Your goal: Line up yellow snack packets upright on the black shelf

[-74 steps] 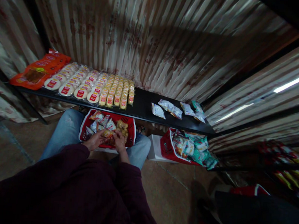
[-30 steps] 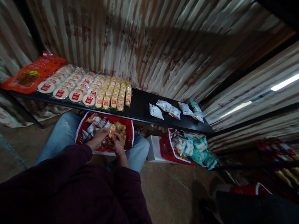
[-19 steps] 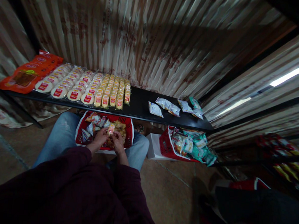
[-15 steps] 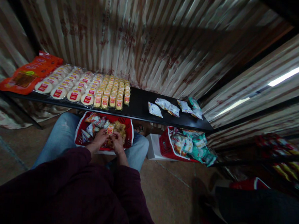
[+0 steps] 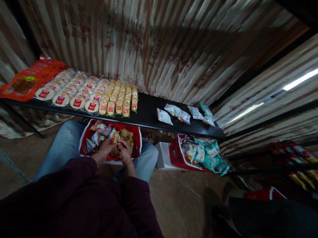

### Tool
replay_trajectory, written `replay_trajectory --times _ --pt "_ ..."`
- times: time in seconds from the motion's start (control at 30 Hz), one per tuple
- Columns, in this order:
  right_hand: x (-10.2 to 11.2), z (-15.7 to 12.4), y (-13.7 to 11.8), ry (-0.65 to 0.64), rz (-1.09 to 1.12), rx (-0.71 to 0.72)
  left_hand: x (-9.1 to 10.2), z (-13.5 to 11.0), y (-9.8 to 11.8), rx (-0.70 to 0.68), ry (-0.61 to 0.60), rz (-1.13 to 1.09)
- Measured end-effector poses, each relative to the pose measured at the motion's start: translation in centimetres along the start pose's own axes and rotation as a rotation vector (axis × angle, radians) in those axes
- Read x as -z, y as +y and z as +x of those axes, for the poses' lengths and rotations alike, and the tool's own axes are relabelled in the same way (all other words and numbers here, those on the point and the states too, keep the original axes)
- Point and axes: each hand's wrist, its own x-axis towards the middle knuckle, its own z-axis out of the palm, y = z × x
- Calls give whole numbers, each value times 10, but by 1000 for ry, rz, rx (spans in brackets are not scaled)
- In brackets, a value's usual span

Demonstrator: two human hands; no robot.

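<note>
Over a red basket (image 5: 137, 146) between my knees, my left hand (image 5: 105, 148) grips a small yellow wrapped cake (image 5: 115, 136) with a label. My right hand (image 5: 125, 151) is closed at the cake's lower right end, its fingertips pinching at the wrapper. Inside the basket lie more golden wrapped cakes (image 5: 127, 135) on the right and white-and-red snack packets (image 5: 101, 127) on the left. On the black shelf (image 5: 147, 107) above, rows of similar yellow cakes (image 5: 119, 98) stand beside flat round white cakes (image 5: 61, 98) with red labels.
An orange package (image 5: 28, 82) lies at the shelf's left end, several white packets (image 5: 173, 111) towards its right. A second red basket (image 5: 175, 154) of green and white packets leans on a white box (image 5: 163, 155). At the lower right is another person's dark-clothed leg (image 5: 261, 216).
The cake in my hands has tilted and shifted slightly left and down, so its label shows less. Both hands stay over the basket.
</note>
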Motion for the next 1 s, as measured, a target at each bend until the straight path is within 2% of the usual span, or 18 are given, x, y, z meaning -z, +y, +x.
replay_trajectory --times 0.1,0.5,0.7,1.0 --pt "-1 -2 -1 -13 3 1 1 -4 5 60 39 6" --pt "-3 -2 -2 21 7 -10 6 -3 5 209 -6 -239" --pt "-4 -4 -5 5 52 -51 8 3 2 329 66 -351" --pt "-4 -1 -1 10 209 -92 10 -3 12 421 -56 -493"
